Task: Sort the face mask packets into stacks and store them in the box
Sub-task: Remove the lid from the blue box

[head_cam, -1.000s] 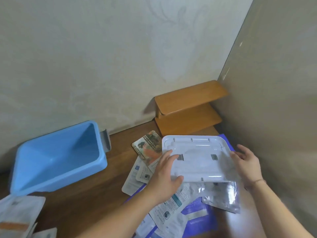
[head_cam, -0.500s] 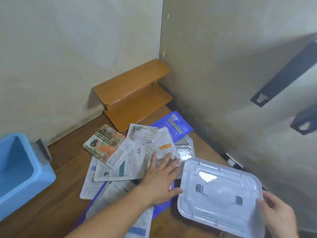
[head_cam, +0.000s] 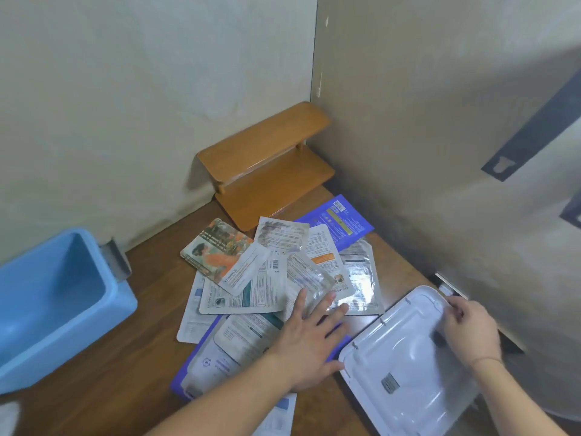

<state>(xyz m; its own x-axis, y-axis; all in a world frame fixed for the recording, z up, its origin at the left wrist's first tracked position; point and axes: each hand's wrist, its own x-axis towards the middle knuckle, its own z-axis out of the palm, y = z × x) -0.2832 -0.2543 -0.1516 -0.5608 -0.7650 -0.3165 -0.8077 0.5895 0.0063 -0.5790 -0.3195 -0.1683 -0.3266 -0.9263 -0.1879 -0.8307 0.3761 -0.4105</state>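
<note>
Left hand (head_cam: 309, 344) spread flat on loose packets (head_cam: 270, 278) at worktop (head_cam: 125, 372) centre; right hand (head_cam: 471, 328) gripping white lid (head_cam: 405, 363) at four o'clock. Blue box (head_cam: 56, 306) open at nine o'clock. Best next: park lid aside, then gather matching packets squarely.

Left grip (head_cam: 309, 338) flat, right grip (head_cam: 471, 330) curled.

You face a room corner: two beige walls (head_cam: 157, 89) meet above a brown wooden tabletop (head_cam: 132, 357). A small two-tier wooden shelf (head_cam: 264, 171) sits in the corner. Dark strips (head_cam: 531, 133) cross the right wall. Light is dim and even.
</note>
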